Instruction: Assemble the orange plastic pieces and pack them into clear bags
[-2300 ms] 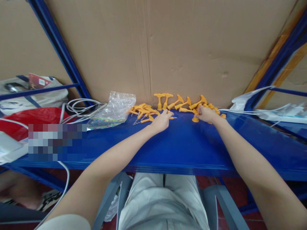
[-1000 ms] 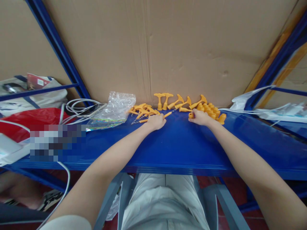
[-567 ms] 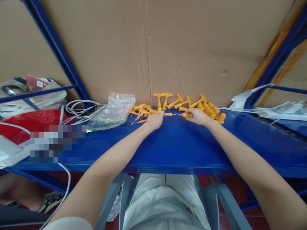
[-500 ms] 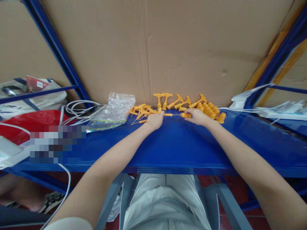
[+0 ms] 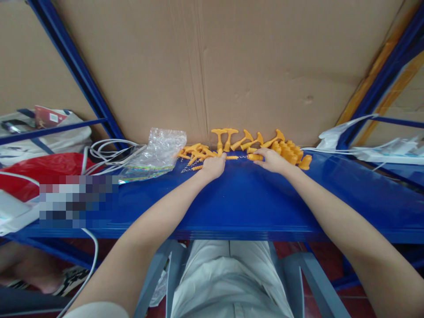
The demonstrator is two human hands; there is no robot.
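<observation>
Since the earlier frames, the right hand (image 5: 274, 160) has shifted leftward from the far cluster, bringing an orange sleeve (image 5: 255, 157) up to the tip of an orange corkscrew (image 5: 232, 157), while the left hand (image 5: 213, 167) has stayed almost in place over the last half second.

From the head camera, the left fingers are curled into a loose fist around the corkscrew near its T-shaped handle, which pokes up above the knuckles. Its threaded shaft and thin metal spiral point right, just above the blue shelf (image 5: 228, 198). The right thumb and fingertips are pinched together on the sleeve, parted only by its width; the spiral's end meets its near mouth, though how far in it sits I cannot tell.

A white label on the red packet (image 5: 44, 117) and the coloured print on the clear plastic bag (image 5: 165, 148) are too small to read.

Beside the left hand lies a tangled heap of corkscrews (image 5: 198, 151), smooth plastic with wavy wire. Two sheathed corkscrews (image 5: 228, 140) stand upright by the creased brown cardboard (image 5: 265, 66); others tilt next to them. Rounded, hollow-looking sleeves (image 5: 289, 152) crowd together behind the right hand.
</observation>
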